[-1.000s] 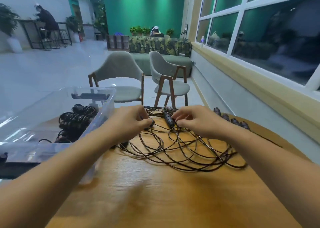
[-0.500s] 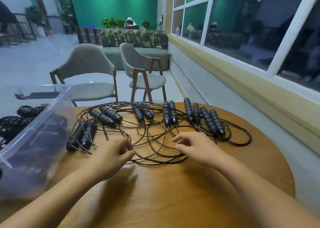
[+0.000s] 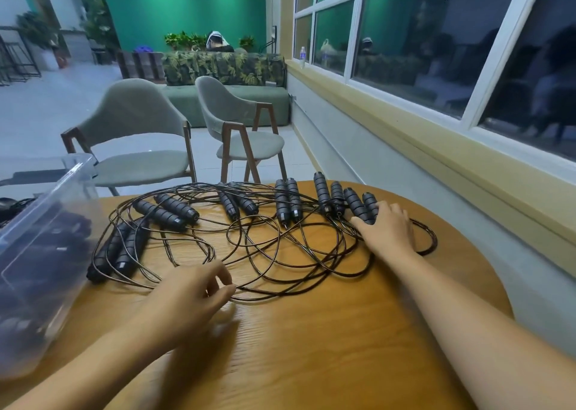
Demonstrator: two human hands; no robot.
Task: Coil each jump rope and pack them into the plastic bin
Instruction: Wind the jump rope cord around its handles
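Note:
Several black jump ropes lie tangled on the round wooden table (image 3: 311, 347), their thin cords (image 3: 274, 253) looping over one another. Pairs of ribbed black handles (image 3: 288, 200) line the far side. My right hand (image 3: 388, 227) lies over the rightmost pair of handles (image 3: 355, 205), fingers stretched across them. My left hand (image 3: 193, 291) hovers at the near edge of the cords with loosely curled fingers, slightly blurred, its fingertips close to a cord loop. The clear plastic bin (image 3: 74, 172) stands at the left with dark coiled ropes (image 3: 46, 247) inside.
Two grey chairs (image 3: 134, 147) (image 3: 246, 135) stand beyond the table's far edge. A wall with a yellow sill and windows (image 3: 436, 147) runs along the right. The bin's corner sits close to the leftmost handles (image 3: 118, 250).
My right hand has reached out to the right and forward onto the rightmost handles. My left hand stays near the cords' front edge. The view has shifted slightly.

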